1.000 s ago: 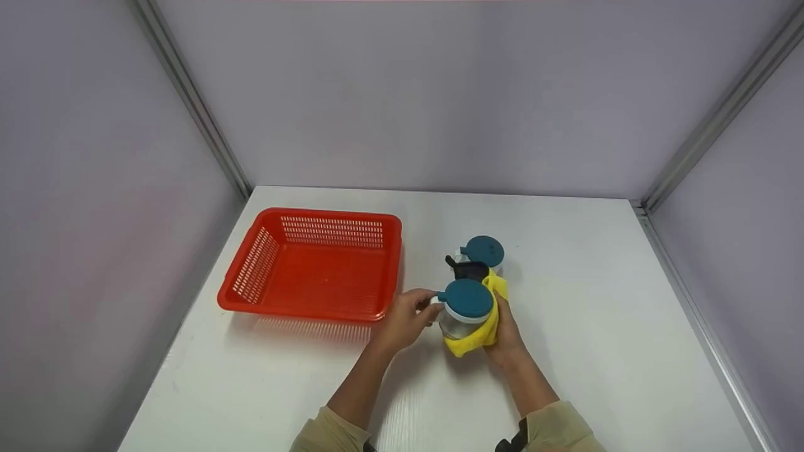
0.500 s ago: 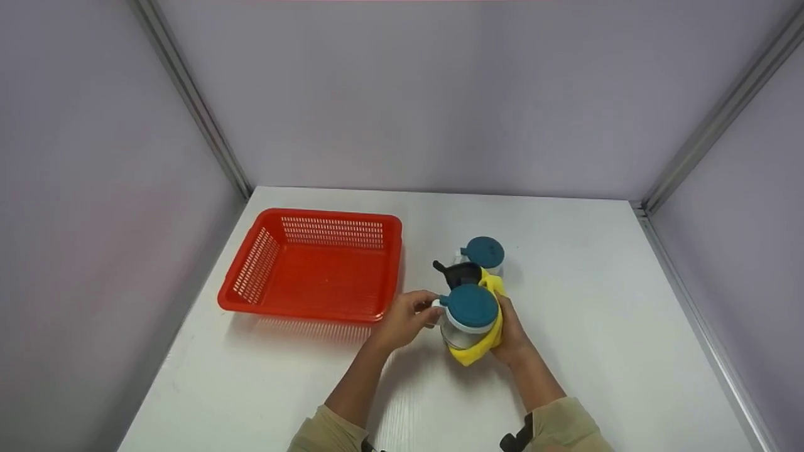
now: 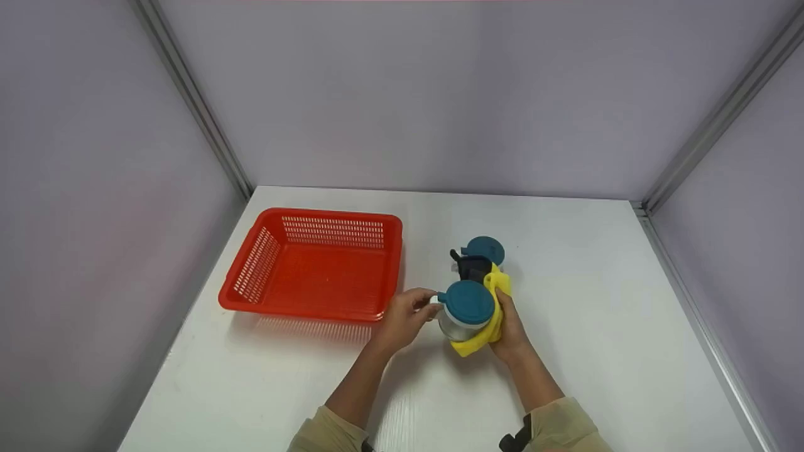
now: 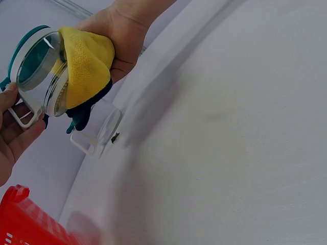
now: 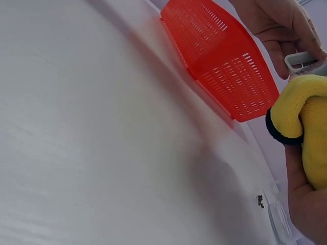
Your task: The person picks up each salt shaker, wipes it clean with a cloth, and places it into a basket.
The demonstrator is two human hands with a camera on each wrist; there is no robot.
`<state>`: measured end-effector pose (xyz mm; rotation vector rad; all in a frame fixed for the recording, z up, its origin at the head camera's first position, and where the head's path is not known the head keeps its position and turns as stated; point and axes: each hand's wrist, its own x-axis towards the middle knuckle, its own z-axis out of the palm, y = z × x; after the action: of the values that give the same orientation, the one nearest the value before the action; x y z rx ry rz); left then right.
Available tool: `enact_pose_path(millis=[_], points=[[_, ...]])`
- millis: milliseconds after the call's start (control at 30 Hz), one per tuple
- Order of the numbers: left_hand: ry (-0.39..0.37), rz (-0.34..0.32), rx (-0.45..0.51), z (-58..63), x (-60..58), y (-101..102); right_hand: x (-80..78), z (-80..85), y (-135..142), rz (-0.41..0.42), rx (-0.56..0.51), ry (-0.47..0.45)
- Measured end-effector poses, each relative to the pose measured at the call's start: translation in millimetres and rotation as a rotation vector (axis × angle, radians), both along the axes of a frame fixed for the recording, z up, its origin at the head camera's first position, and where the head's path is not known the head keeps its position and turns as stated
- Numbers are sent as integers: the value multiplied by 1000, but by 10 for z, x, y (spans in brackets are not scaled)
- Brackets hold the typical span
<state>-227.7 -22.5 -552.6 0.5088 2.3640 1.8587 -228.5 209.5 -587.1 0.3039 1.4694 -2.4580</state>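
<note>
A clear jar [image 3: 466, 302] with a teal lid and white handle is held tilted above the white table. My left hand [image 3: 402, 321] pinches its handle [image 4: 28, 115] between thumb and fingers. My right hand [image 3: 512, 336] grips a yellow cloth [image 3: 487, 336] and presses it round the jar's right side and base. The cloth's dark side [image 3: 474, 268] flops out behind the jar. In the left wrist view the jar's glass wall [image 4: 43, 92] shows beside the cloth. A second teal-lidded jar [image 3: 485, 247] stands just behind, partly hidden by the cloth.
A red plastic basket [image 3: 301, 312] with slotted sides sits on the table left of my hands. Small dark specks [image 4: 115, 138] lie on the table near the second jar. Pale panels [image 3: 402, 94] enclose the table at the back and sides.
My right hand and the cloth moved slightly toward me, then away again; the cloth's dark side swung left and back. The jar dipped and rose slightly. My left hand kept the handle.
</note>
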Motion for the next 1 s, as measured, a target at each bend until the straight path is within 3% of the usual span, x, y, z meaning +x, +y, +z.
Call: enact_pose_path(millis=[500, 800, 1000], points=[[37, 117, 52, 78, -12, -95, 33, 21, 65, -25, 47, 8], [-12, 192, 88, 130, -24, -212, 55, 4, 70, -42, 80, -39], [31, 233, 112, 159, -43, -293, 77, -1, 76, -14, 108, 12]])
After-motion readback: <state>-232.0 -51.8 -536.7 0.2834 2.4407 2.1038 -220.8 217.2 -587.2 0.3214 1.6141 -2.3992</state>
